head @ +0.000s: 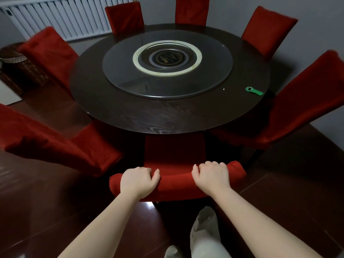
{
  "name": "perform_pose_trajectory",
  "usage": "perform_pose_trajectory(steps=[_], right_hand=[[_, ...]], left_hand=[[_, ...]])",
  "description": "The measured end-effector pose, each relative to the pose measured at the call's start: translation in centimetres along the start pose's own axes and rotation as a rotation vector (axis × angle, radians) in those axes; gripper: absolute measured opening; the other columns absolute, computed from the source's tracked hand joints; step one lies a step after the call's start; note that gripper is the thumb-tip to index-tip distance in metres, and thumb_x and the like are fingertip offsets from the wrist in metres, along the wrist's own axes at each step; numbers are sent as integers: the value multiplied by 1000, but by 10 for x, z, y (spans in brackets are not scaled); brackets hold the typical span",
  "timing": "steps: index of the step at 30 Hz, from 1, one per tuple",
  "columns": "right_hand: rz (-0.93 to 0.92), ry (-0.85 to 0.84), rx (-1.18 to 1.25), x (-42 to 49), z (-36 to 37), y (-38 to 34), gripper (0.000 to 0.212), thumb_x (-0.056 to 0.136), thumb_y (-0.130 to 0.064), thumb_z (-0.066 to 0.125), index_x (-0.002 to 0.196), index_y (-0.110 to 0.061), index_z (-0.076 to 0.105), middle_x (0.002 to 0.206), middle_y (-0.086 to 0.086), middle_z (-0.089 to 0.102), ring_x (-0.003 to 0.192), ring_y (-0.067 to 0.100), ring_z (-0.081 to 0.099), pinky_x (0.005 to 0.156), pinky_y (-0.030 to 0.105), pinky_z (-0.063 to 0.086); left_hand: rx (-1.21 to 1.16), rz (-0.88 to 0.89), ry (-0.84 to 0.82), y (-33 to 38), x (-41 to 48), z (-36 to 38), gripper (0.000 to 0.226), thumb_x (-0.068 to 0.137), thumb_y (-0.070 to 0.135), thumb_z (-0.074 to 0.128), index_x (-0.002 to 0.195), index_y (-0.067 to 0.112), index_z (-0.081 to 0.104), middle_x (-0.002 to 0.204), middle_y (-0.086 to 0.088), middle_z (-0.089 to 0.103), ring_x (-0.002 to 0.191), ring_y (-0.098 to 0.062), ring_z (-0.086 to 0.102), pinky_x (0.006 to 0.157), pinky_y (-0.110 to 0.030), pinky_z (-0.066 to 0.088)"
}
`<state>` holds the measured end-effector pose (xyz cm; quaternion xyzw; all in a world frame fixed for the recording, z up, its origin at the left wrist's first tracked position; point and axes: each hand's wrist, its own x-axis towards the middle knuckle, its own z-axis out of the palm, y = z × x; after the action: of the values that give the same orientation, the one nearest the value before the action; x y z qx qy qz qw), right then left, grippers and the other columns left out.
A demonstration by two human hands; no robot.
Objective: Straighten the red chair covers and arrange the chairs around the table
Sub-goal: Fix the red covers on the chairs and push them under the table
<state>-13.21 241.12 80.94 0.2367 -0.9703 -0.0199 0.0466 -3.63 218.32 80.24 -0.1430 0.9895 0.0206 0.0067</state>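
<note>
The nearest chair (175, 183) stands at the near edge of the round table (167, 116), its seat tucked under the tabletop and its red cover lying smooth over the padded top of the backrest. The left hand (138, 180) grips the left part of that top rail, fingers curled over the front and thumb along the top. The right hand (211, 176) grips the right part the same way, and a bare stretch of red cover shows between the two. Six more red-covered chairs ring the table: one at the near-left edge (46, 142) leaning outward, one at the left edge (48, 53), three along the far edge (125, 17) (191, 10) (268, 30), and one at the right edge (301, 103). A glass turntable (121, 71) sits at the centre of the dark wood tabletop, and a green bottle opener (254, 90) lies near the table's right edge. A wicker basket (16, 66) stands on the floor beyond the left chair, and a white radiator (65, 17) runs along the far wall. A light trouser leg (204, 235) shows below the arms.
</note>
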Motion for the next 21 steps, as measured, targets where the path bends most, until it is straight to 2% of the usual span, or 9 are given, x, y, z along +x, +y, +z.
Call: perform_pose_trajectory(steps=[3, 6, 9, 12, 19, 21], right_hand=[[-8, 17, 17, -5, -4, 0, 59, 89, -45, 27, 66, -16, 72, 65, 3, 66, 64, 29, 62, 64, 37, 41], [-26, 58, 34, -7, -3, 3, 56, 89, -45, 30, 61, -17, 70, 61, 1, 63, 59, 27, 60, 60, 36, 41], [-36, 68, 51, -5, -2, 4, 57, 89, -46, 29, 59, -18, 68, 61, 0, 63, 60, 26, 61, 60, 35, 39], [-43, 64, 43, -2, 0, 7, 60, 88, -48, 24, 62, -19, 69, 65, -1, 65, 64, 26, 62, 63, 35, 39], [-46, 68, 42, 1, 3, 11, 60, 87, -49, 24, 61, -19, 69, 65, 0, 65, 63, 25, 62, 61, 35, 39], [-59, 34, 17, 3, 1, 15, 62, 88, -51, 20, 68, -20, 71, 73, -1, 68, 71, 24, 64, 65, 35, 40]], left_hand=[[10, -15, 7, -1, -2, 0, 63, 87, 62, 18, 54, 19, 51, 48, 3, 42, 50, -17, 52, 47, -30, 22], [7, -43, 17, 0, -2, -1, 63, 89, 59, 19, 58, 19, 56, 55, 1, 56, 59, -19, 62, 52, -31, 29], [36, -57, 22, 4, -3, -3, 57, 94, 53, 26, 63, 20, 60, 68, -2, 67, 69, -23, 66, 58, -32, 33], [64, -65, 0, 11, -1, -4, 55, 96, 51, 28, 67, 20, 63, 75, -4, 70, 75, -25, 67, 62, -32, 32], [64, -66, 10, 12, -1, -2, 58, 93, 52, 24, 64, 19, 61, 68, -3, 67, 69, -24, 66, 61, -33, 31], [51, -66, 9, 16, 1, -3, 58, 94, 52, 25, 65, 19, 62, 69, -4, 67, 70, -25, 66, 62, -33, 31]])
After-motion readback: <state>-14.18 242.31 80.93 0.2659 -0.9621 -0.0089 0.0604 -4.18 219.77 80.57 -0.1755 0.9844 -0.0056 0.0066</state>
